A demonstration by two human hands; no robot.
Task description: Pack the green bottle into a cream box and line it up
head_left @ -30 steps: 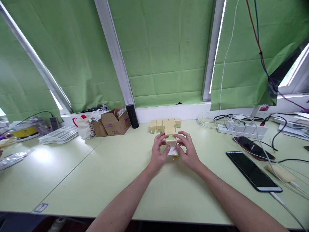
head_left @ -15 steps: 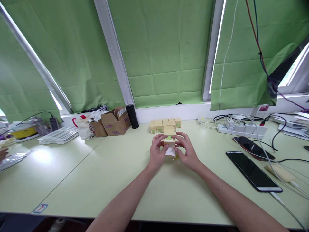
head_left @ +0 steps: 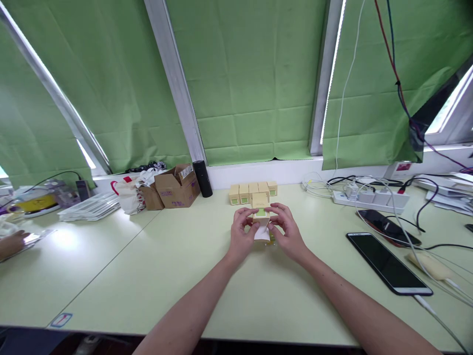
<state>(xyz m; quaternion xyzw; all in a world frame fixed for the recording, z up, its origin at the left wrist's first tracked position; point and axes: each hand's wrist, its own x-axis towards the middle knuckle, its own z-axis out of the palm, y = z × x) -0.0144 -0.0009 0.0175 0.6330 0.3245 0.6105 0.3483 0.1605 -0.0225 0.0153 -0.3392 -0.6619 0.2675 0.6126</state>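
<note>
A small cardboard box point(head_left: 260, 200), tan outside with a green patch and a white inner flap, stands between my hands over the table. My left hand point(head_left: 242, 232) grips its left side, fingers at the top and thumb low near the white flap. On the other side my right hand point(head_left: 288, 230) holds it in the same way, thumb by the flap. Something small and yellowish point(head_left: 272, 238) shows behind the right thumb, too hidden to name. Just beyond is a row of several similar small boxes point(head_left: 244, 193) with green squares.
Behind on the left are a brown carton point(head_left: 177, 186), a black cylinder point(head_left: 202, 178) and a white bag point(head_left: 129, 195). To the right lie a phone point(head_left: 388, 261), a power strip point(head_left: 369, 199) and cables. Another person's hand point(head_left: 14, 244) is at the far left edge.
My hands and the box have barely shifted. At the far left, the other person's hand has come further into view over a clear plastic packet.
</note>
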